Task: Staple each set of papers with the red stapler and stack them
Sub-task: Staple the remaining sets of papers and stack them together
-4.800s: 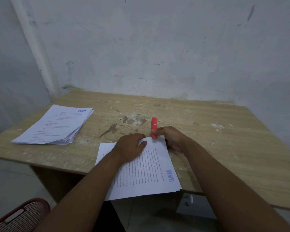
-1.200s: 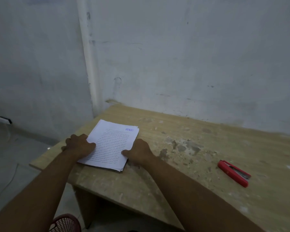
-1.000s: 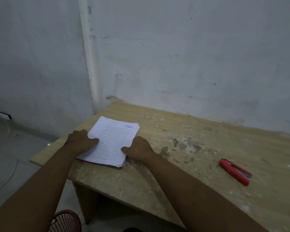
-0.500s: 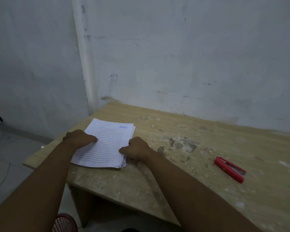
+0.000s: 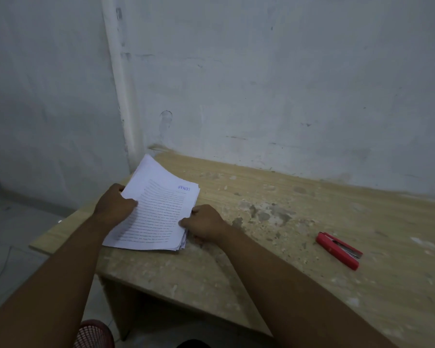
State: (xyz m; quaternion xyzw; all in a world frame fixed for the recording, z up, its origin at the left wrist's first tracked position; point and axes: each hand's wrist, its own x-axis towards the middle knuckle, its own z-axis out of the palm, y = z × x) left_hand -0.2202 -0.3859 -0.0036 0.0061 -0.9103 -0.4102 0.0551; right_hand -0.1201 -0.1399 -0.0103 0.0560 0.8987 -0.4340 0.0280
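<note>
Two hands are on the stack of papers (image 5: 158, 212), which sits near the far left corner of the wooden counter (image 5: 261, 277), close to the wall (image 5: 261, 71). The left hand (image 5: 116, 205) grips the stack's left edge, thumb on the printed top sheet and fingers curled round the side; that edge is raised off the counter, so the sheets bow upward toward the far left corner. The right hand (image 5: 204, 222) holds the right edge near its lower corner, thumb tip on the top sheet and the other fingers curled against the side of the stack, knuckles low on the counter. The top page carries lines of text and a blue stamp (image 5: 183, 188) at its far right corner. The red stapler (image 5: 338, 249) lies flat on the counter well to the right of the papers, apart from both hands, angled with one end toward the near right. A red mesh basket (image 5: 93, 335) shows on the floor below the counter's near edge.
</note>
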